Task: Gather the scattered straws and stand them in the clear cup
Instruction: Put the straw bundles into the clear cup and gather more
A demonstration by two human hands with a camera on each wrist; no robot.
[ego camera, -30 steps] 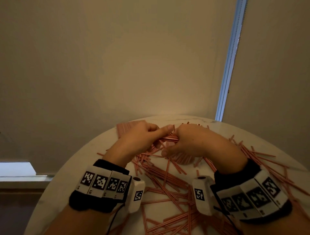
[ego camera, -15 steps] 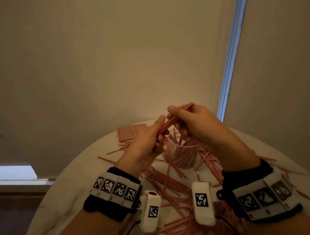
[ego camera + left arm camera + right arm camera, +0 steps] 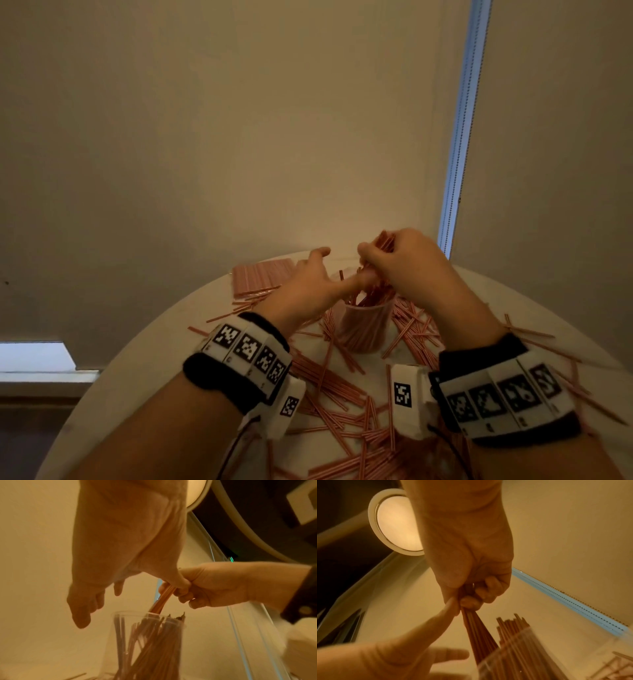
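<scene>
Gripping straws (image 3: 160, 601) (tips seemingly cup-hidden)

The right hand (image 3: 467, 555) reaches down from the top, its fingers (image 3: 471, 603) curled round a small bundle of straws (image 3: 477, 632) whose lower ends enter the clear cup (image 3: 530, 660). More straws stand inside. The left hand (image 3: 388, 658) lies open, thumb tip touching the bundle. A round lamp (image 3: 397, 524) glows above.
</scene>
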